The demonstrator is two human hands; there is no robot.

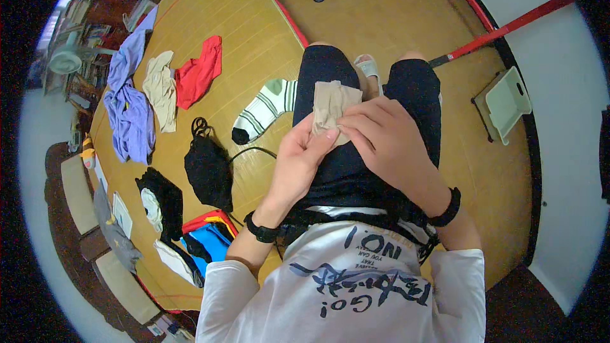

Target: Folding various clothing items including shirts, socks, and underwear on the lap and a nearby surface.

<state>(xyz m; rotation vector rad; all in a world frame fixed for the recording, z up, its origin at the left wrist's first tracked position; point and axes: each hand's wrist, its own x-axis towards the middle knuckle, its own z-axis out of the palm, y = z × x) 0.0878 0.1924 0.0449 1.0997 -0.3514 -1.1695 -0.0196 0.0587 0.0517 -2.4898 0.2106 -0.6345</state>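
Over my dark-clad lap I hold a small piece of beige cloth clothing [332,103], bunched and folded so that its exact kind is unclear. My left hand [306,146] pinches its lower left side, thumb on top. My right hand [380,138] has its fingertips closed on the cloth's right edge. Just left of my lap, a white sock [264,114] with green stripes and a black toe lies flat on the table. A black drawstring pouch [207,168] rests beside it.
Across the yellowish wooden table [235,13] lie a red garment [198,73], a beige garment [161,86] and a purple garment [129,105]. Black socks [164,200] and a pile of folded coloured clothes [210,238] are nearer. A pale plastic bin [508,105] stands at right.
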